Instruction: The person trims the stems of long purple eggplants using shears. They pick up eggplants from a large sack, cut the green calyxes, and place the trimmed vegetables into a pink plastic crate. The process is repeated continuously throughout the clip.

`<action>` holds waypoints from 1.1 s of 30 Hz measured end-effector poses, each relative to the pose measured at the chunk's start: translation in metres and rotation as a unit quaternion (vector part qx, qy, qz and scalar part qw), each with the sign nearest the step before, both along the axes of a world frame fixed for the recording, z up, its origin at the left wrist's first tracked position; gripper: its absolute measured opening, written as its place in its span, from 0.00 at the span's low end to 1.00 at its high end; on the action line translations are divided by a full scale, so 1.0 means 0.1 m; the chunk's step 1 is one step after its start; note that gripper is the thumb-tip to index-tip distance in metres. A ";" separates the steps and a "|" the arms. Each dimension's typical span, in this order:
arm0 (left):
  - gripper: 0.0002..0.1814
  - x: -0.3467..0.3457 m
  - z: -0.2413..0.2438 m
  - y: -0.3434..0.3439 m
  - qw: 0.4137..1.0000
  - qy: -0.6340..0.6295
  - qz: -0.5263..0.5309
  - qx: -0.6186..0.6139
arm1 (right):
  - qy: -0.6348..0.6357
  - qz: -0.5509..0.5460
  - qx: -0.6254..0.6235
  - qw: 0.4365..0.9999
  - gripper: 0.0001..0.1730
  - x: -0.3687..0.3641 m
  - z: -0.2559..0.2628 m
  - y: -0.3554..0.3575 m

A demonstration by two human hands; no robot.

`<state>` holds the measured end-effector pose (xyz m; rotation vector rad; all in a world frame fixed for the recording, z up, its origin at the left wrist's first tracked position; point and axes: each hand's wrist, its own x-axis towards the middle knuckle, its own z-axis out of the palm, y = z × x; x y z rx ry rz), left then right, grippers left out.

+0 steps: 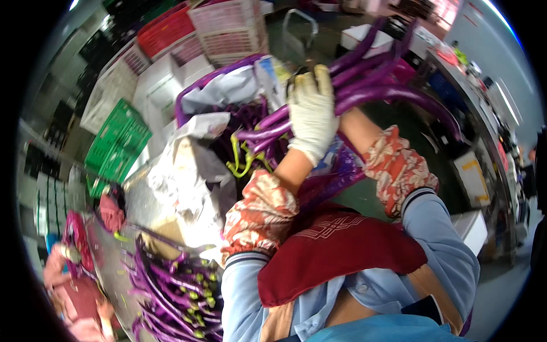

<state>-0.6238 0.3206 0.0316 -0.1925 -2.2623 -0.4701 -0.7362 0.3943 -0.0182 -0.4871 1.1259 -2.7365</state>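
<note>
My left hand (314, 113), in a whitish glove with yellowed fingertips, is closed over a bundle of long purple eggplants (384, 95). Their far ends stick out to the right, one curving well down. Stem ends (263, 134) poke out left of the glove, and bright green stalks (237, 160) hang below. My right forearm (359, 128) reaches in under the bundle, but the right hand itself is hidden behind the eggplants and the left glove. Below the hands stands a purple crate (181, 104), lined with printed paper (226, 89) and holding more eggplants (245, 113).
A metal table (109, 252) on the left bears a heap of eggplants (171, 290) and crumpled paper (188, 171). Beyond it works another person in pink (79, 295). Green (117, 145), red (166, 32) and white crates (230, 32) stand behind. A long bench (474, 102) runs along the right.
</note>
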 end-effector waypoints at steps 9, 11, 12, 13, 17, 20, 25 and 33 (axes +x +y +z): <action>0.42 0.26 0.17 -0.18 0.999 0.015 -0.007 -0.031 | -0.010 0.047 0.033 0.998 0.20 0.23 0.36 -0.06; 0.52 0.23 0.23 -0.32 0.998 -0.010 -0.039 0.053 | -0.010 0.067 0.049 0.996 0.20 0.21 0.44 -0.19; 0.55 0.20 0.25 -0.41 0.993 0.017 -0.071 0.094 | -0.011 0.074 0.059 0.995 0.20 0.19 0.48 -0.28; 0.57 0.19 0.25 -0.51 0.982 -0.019 -0.119 0.147 | -0.016 0.081 0.076 0.994 0.20 0.17 0.50 -0.38; 0.40 0.19 0.23 -0.75 0.891 0.010 -0.257 0.374 | 0.051 0.089 0.177 0.979 0.16 0.14 0.56 -0.88; 0.21 0.41 0.23 -1.00 0.872 -0.026 -0.220 0.436 | 0.045 0.221 0.048 0.973 0.11 0.19 0.55 -1.08; 0.16 0.73 0.31 -1.35 0.817 0.028 -0.232 0.527 | 0.133 0.286 0.138 0.939 0.15 0.21 0.43 -0.89; 0.10 0.95 0.62 -2.18 0.699 0.017 -0.158 0.697 | -0.275 0.750 -0.138 0.585 0.29 0.09 0.01 -0.02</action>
